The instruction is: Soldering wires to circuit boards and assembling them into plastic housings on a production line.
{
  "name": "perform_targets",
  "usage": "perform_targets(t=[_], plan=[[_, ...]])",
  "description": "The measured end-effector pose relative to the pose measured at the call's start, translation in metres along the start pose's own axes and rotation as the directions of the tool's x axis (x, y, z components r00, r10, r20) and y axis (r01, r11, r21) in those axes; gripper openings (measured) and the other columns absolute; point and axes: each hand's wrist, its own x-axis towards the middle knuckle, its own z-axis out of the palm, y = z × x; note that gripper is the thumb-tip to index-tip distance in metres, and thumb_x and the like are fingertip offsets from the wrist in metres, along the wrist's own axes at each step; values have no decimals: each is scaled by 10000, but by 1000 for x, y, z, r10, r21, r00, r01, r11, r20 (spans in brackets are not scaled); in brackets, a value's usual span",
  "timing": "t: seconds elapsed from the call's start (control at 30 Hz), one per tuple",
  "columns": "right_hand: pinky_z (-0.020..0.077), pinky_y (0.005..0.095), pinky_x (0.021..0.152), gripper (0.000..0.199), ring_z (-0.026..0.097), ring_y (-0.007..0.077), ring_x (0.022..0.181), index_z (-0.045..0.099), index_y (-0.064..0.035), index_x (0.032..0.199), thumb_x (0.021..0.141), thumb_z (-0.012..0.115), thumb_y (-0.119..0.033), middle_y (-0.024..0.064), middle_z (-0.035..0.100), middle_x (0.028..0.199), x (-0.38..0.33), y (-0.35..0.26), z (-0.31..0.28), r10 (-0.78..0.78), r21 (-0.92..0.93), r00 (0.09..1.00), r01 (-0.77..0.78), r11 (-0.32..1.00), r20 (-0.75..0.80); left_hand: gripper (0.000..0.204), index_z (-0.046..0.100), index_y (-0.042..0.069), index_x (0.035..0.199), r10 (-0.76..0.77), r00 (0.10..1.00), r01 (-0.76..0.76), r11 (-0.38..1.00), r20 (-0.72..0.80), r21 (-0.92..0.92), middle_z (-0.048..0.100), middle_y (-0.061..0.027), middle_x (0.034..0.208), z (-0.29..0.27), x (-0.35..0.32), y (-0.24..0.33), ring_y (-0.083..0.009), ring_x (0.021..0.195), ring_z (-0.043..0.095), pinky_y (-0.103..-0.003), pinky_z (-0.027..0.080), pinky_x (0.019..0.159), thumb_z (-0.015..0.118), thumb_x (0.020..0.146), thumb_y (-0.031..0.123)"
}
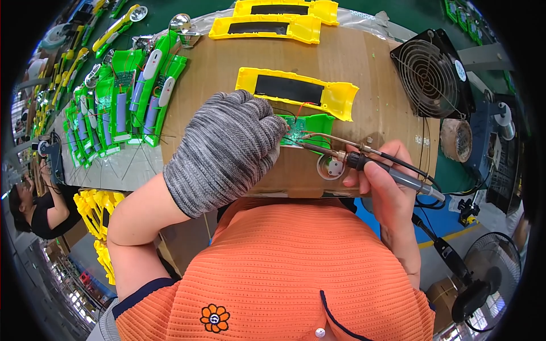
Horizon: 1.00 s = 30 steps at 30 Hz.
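My right hand (387, 176) grips a soldering iron (392, 170) with a thin metal feed tube fixed along it. The iron's tip reaches a green circuit board (294, 129) inside a green plastic housing (319, 126). Over the left end of that housing is my left hand (233, 145) in a grey striped knit glove, its fingers curled closed; what they hold is hidden. Just beyond lies a yellow housing half (341, 99) with a black panel (289, 88); a red wire runs between it and the board. A round lamp part (330, 167) sits at the housing's near right end.
Green housings (122, 96) with purple cells and loose wires crowd the left. More yellow halves (264, 28) lie at the far edge of the cardboard (364, 62). A black fan (429, 77) and a tape roll (456, 140) stand right. Another person (45, 204) works far left.
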Motion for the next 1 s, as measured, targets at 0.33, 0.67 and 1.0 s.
perform_targets(t=[0.33,0.67,1.0], plan=[[546,281,680,150,678,170,747,470,-14,965,932,616,-13,142,666,817,-2,3,-1,-1,0,1000,1,1000,18,184,685,82,964,3,1000,-2,1000,-10,18,641,-105,888,1,-1,0,-287,863,628,-427,504,803,676,806,176],[566,305,689,150,671,168,715,469,-17,963,927,615,-6,149,671,831,-5,4,-3,-14,32,1000,13,999,19,199,685,74,972,9,1000,-9,1000,-11,12,637,-104,881,1,1,1,-285,859,628,-423,506,808,685,797,168],[543,419,866,126,587,184,634,454,-26,964,962,560,-95,74,535,675,8,-1,-32,-241,26,955,249,968,-175,172,679,85,968,-17,1000,17,999,-12,45,646,-96,916,-9,5,4,-281,888,626,-412,492,820,668,829,186]])
